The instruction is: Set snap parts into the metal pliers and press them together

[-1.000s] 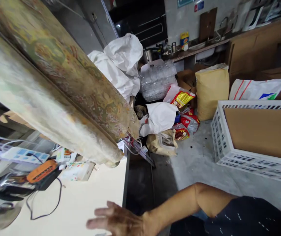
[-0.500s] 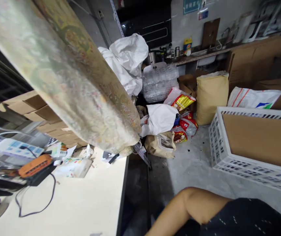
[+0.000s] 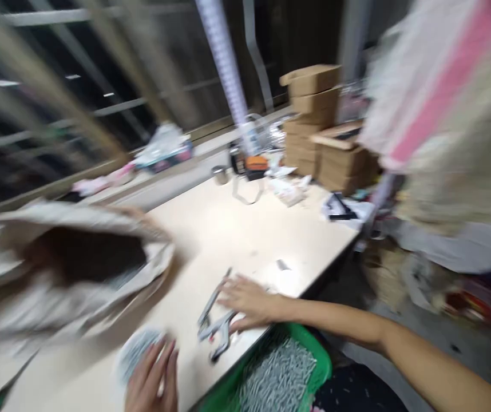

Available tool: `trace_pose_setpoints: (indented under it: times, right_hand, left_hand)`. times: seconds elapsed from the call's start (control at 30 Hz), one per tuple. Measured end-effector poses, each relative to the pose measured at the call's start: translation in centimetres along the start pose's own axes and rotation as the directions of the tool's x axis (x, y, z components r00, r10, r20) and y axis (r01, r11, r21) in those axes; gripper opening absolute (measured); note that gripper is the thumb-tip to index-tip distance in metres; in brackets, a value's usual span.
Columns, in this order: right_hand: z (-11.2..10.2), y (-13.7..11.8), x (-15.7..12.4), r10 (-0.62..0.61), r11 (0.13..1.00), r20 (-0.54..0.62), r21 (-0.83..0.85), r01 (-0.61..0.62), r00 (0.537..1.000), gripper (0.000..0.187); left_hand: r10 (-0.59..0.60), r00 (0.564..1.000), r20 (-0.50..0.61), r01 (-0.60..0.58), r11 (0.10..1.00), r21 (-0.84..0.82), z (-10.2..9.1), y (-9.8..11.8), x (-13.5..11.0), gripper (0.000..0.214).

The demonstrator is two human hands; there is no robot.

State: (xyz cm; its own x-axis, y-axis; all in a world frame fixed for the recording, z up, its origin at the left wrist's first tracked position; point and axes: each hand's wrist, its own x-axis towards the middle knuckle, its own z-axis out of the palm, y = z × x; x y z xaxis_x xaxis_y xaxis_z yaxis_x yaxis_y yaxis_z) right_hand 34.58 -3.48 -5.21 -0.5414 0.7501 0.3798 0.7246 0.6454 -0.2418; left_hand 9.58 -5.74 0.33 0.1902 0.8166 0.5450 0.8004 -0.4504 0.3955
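My right hand [image 3: 249, 300] lies flat on the table [image 3: 237, 229], fingers spread over some thin metal clips [image 3: 214, 326] at the near edge, not closed around them. My left hand [image 3: 151, 380] rests its fingers on a pale round thing [image 3: 136, 349]; the blur is heavy, so I cannot tell whether it is gripped. A green basket [image 3: 320, 357] of grey metal bits sits just below my right wrist. The clips lie close to the edge, and I judge a careless sweep could knock them off.
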Motion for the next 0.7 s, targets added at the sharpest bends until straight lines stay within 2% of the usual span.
trace_pose_setpoints:
  times: [0.07, 0.17, 0.23, 0.33, 0.4, 0.53, 0.63, 0.7]
  right_hand:
    - [1.0, 0.1, -0.3, 0.032, 0.998, 0.061, 0.046, -0.035, 0.998, 0.06]
    - [2.7, 0.1, -0.5, 0.001, 0.994, 0.112, 0.112, -0.013, 0.994, 0.043]
    - [3.4, -0.3, -0.7, 0.005, 0.991, 0.053, 0.131, -0.012, 0.999, 0.045]
    - [3.8, -0.7, -0.8, 0.016, 0.99, -0.014, 0.139, -0.014, 1.0, 0.044]
    - [3.7, -0.9, -0.5, 0.024, 0.991, -0.037, 0.133, -0.019, 0.999, 0.042]
    - [3.5, -0.6, 0.8, -0.002, 0.995, -0.045, 0.103, 0.007, 0.999, 0.045]
    - [3.5, -0.4, 1.7, -0.078, 0.991, 0.005, 0.108, 0.077, 0.997, 0.044]
    - [3.6, -0.4, 2.0, -0.102, 0.989, 0.037, 0.114, 0.097, 0.994, 0.04]
  left_hand:
    - [-0.016, 0.998, -0.059, 0.021, 0.996, 0.085, -1.2, -1.8, -0.3, 0.026]
    - [-0.121, 0.992, -0.036, 0.126, 0.971, 0.204, -2.3, -4.1, -0.8, 0.029]
    - [-0.194, 0.981, 0.026, 0.179, 0.941, 0.289, -2.6, -5.2, -1.2, 0.027]
    - [-0.32, 0.931, 0.178, 0.226, 0.884, 0.408, -2.4, -6.4, -1.1, 0.025]
    - [-0.357, 0.903, 0.237, 0.226, 0.866, 0.445, -2.3, -7.1, -0.6, 0.024]
    - [-0.323, 0.886, 0.332, 0.15, 0.879, 0.452, -2.5, -8.3, 1.1, 0.018]
    - [-0.27, 0.873, 0.406, 0.069, 0.892, 0.446, -2.9, -8.4, 2.1, 0.021]
    - [-0.252, 0.875, 0.413, 0.041, 0.889, 0.455, -3.2, -8.2, 2.5, 0.024]
